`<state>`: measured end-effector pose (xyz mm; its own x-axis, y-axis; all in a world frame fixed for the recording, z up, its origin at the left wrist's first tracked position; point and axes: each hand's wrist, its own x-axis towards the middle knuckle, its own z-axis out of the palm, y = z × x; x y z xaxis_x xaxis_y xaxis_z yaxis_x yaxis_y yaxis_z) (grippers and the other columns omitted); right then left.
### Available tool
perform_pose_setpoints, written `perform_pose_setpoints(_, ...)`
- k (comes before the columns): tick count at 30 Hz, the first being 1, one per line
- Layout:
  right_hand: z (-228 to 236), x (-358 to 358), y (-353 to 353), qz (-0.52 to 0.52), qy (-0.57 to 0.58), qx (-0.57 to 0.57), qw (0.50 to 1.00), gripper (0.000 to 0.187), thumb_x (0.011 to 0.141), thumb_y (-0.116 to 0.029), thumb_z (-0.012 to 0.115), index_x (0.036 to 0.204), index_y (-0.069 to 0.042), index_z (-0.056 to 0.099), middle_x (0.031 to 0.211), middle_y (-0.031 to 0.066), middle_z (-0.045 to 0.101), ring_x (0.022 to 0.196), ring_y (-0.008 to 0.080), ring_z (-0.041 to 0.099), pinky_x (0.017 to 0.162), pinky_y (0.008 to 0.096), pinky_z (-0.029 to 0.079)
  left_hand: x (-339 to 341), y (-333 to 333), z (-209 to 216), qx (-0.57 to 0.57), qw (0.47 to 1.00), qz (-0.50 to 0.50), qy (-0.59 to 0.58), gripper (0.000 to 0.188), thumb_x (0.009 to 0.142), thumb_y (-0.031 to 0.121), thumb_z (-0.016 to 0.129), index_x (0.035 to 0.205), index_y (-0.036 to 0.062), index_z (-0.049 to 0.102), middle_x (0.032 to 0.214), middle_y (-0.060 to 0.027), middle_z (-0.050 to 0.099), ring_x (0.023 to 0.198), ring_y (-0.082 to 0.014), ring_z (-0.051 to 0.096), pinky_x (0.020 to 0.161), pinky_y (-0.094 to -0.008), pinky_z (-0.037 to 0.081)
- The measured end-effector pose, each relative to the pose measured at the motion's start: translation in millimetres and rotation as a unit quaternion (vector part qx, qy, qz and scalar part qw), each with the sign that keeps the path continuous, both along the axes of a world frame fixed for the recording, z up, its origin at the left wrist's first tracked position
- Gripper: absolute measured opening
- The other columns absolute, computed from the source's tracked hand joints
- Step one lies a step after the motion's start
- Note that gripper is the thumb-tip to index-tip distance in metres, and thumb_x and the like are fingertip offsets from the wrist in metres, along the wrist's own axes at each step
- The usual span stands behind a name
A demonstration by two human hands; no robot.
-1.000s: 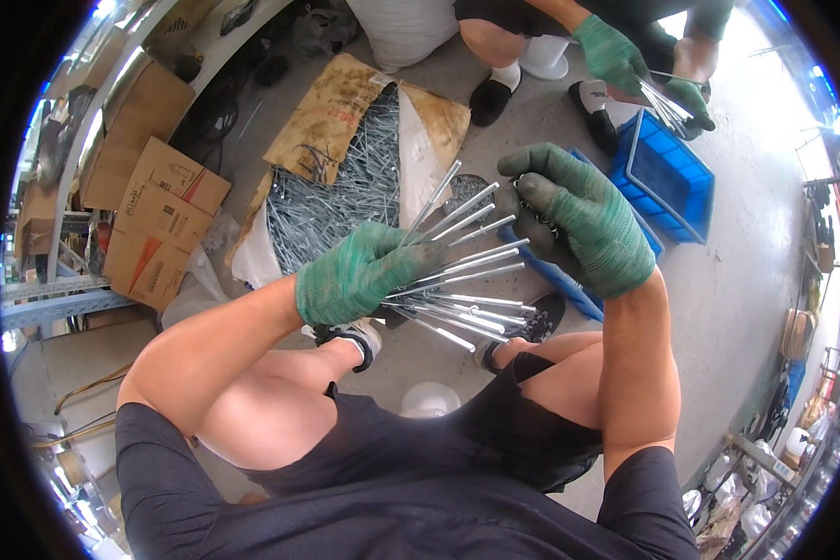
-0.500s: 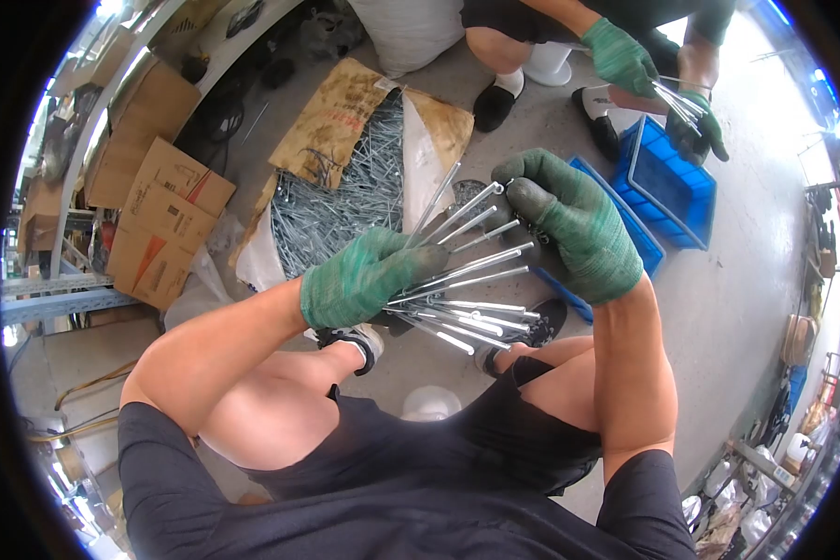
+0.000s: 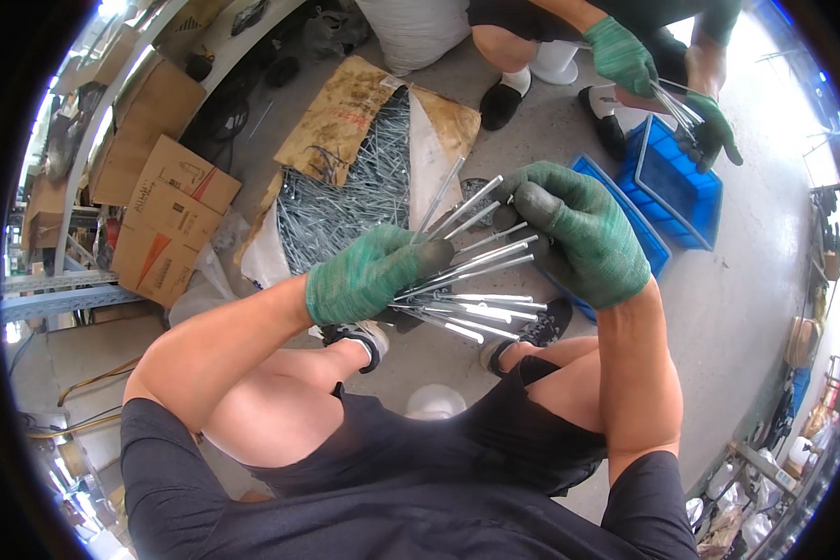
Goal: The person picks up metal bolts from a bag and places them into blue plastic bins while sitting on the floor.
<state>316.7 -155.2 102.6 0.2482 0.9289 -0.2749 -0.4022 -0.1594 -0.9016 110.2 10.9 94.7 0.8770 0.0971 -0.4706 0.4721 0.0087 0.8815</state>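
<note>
My gloved left hand (image 3: pixel 373 273) is closed around a fanned bundle of thin, shiny metal rods (image 3: pixel 481 273). Their free ends spread to the right, and one rod (image 3: pixel 439 198) points up and away. Close beside the rods' far ends is my gloved right hand (image 3: pixel 588 238), its dark fingertips bent together. Whether those fingertips grip a rod end is hidden. Beyond my left hand, a large heap of similar metal rods (image 3: pixel 350 219) lies in an opened sack (image 3: pixel 329 121) on the floor.
At upper right, a co-worker's green-gloved hands (image 3: pixel 623 63) hold more rods. Blue plastic crates (image 3: pixel 672 182) stand below them. Cardboard boxes (image 3: pixel 173 219) and metal shelving (image 3: pixel 65 303) are at left. A stuffed white sack (image 3: pixel 411 33) stands at the back.
My right fingertips have dipped slightly and shifted among the rod ends. Some rods in the left-hand fan have changed angle. The view has shifted slightly.
</note>
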Motion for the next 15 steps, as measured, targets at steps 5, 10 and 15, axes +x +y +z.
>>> perform_pose_setpoints(5,6.2,-2.1,0.2,0.013,-0.009,-0.019,1.0,0.033,0.096,-0.026,0.07,0.115,0.001,0.07,0.089,0.0008,0.07,0.062,0.0021,0.051,0.053,0.0174,0.038,-0.7,-1.5,-2.4,-0.012,1.0,0.002,0.003,0.052,0.101,0.051,0.056,0.086,0.0026,0.07,0.069,-0.0022,0.062,0.062,-0.0103,0.058,0.057,-0.0293,0.048)
perform_pose_setpoints(10,8.6,-1.2,0.9,0.043,-0.002,-0.041,0.998,0.035,0.094,-0.028,0.072,0.114,0.0,0.071,0.087,0.0003,0.069,0.063,0.0029,0.052,0.053,0.0188,0.039,-1.0,-1.2,-4.6,0.002,0.999,-0.014,-0.03,0.052,0.102,0.049,0.056,0.085,0.0027,0.07,0.068,-0.0015,0.062,0.061,-0.0101,0.058,0.056,-0.029,0.047)
perform_pose_setpoints(15,6.9,0.5,-0.7,0.05,-0.001,-0.058,0.997,0.036,0.092,-0.029,0.074,0.113,0.0,0.071,0.085,-0.0004,0.067,0.064,0.0043,0.052,0.054,0.0193,0.04,1.6,-0.1,2.7,-0.001,0.999,-0.035,0.015,0.051,0.103,0.048,0.057,0.084,0.0028,0.071,0.067,-0.0009,0.062,0.061,-0.0094,0.057,0.057,-0.0293,0.047)
